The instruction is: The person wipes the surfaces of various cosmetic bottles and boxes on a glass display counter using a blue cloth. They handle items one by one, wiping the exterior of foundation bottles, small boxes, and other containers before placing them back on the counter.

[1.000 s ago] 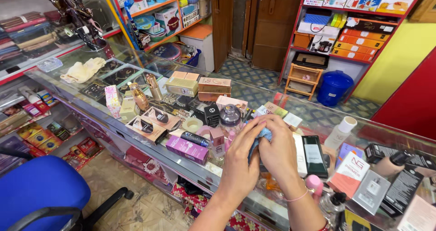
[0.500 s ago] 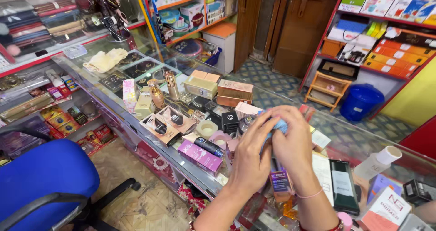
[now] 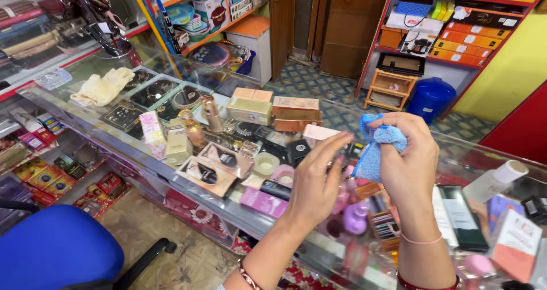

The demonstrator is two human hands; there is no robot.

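Note:
My right hand (image 3: 409, 167) is shut on a bunched blue cloth (image 3: 376, 145), held up above the glass counter (image 3: 114, 131). One end of the cloth hangs down between my two hands. My left hand (image 3: 316, 182) is raised beside it with its fingers straight, the fingertips close to the hanging end of the cloth. Nothing shows in its grip. Below the hands, on the counter, lie a purple bottle (image 3: 356, 217), a pink box (image 3: 263, 201) and a dark flat box (image 3: 462, 216).
The counter is crowded with small boxes (image 3: 296, 109), perfume bottles (image 3: 212, 113) and open display cases (image 3: 216, 160). A white tube (image 3: 494, 179) lies at the right. A blue chair (image 3: 54, 247) stands at lower left; a blue bin (image 3: 431, 98) and shelves stand behind.
My hands were pressed together around the cloth; now they are a little apart, with the cloth bunched in my right hand and my left fingers straightened. The view has shifted left along the counter.

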